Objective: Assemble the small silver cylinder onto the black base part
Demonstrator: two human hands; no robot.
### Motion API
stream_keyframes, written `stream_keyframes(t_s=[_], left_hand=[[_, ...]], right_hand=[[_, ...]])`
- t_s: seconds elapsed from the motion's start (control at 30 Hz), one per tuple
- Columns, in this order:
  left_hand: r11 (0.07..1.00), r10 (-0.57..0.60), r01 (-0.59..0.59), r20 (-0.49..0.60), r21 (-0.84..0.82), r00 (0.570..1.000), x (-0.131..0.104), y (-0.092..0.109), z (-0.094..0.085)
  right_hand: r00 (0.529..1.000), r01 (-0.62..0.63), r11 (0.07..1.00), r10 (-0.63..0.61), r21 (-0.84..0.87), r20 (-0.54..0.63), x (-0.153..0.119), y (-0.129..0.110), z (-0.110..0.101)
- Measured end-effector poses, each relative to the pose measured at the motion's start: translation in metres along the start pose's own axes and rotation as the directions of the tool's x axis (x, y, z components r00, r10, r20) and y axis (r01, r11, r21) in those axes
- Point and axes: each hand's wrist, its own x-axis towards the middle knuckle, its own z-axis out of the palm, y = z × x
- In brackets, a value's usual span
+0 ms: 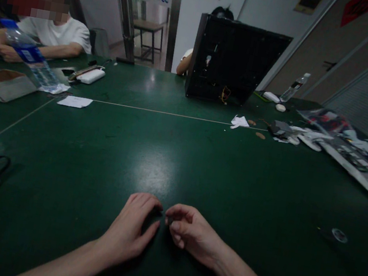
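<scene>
My left hand (135,224) rests low over the green table (107,153), near its front. Its fingers curve forward, the thumb stands apart from them, and no object shows in the gap. Just to the right, my right hand (194,234) is closed, with thumb and fingertips drawn together in a pinch. Something small and dark seems to sit at those fingertips, too small and dim to name. The fingertips of both hands nearly meet, with a narrow gap between them.
A large black casing (235,62) stands at the back, partly hiding a person. Another person (58,32) sits far left behind a tilted water bottle (31,56) and an open box (2,86). Right are a cluttered tray (351,168) and a tape roll (340,235).
</scene>
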Motion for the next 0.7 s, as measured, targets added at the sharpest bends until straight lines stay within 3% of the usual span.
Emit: stream_keyframes(t_s=[0.4, 0.53, 0.6, 0.7], left_hand=[[1.000, 0.008, -0.008, 0.010, 0.014, 1.000, 0.000, 0.000, 0.000], [1.000, 0.014, -0.014, -0.011, 0.024, 1.000, 0.000, -0.002, 0.001], [1.000, 0.017, -0.016, -0.010, 0.023, 1.000, 0.000, -0.003, 0.002], [1.000, 0.015, -0.015, 0.002, 0.013, 1.000, 0.000, -0.005, 0.001]], right_hand=[[0.999, 0.000, 0.999, -0.002, -0.038, -0.041, 0.001, 0.000, 0.000], [0.996, 0.053, 0.962, -0.072, -0.269, -0.062, -0.003, -0.009, 0.002], [0.987, 0.101, 0.863, -0.150, -0.494, -0.061, -0.013, -0.021, 0.001], [0.930, 0.068, 0.530, -0.340, -0.845, -0.138, -0.041, -0.048, -0.014]])
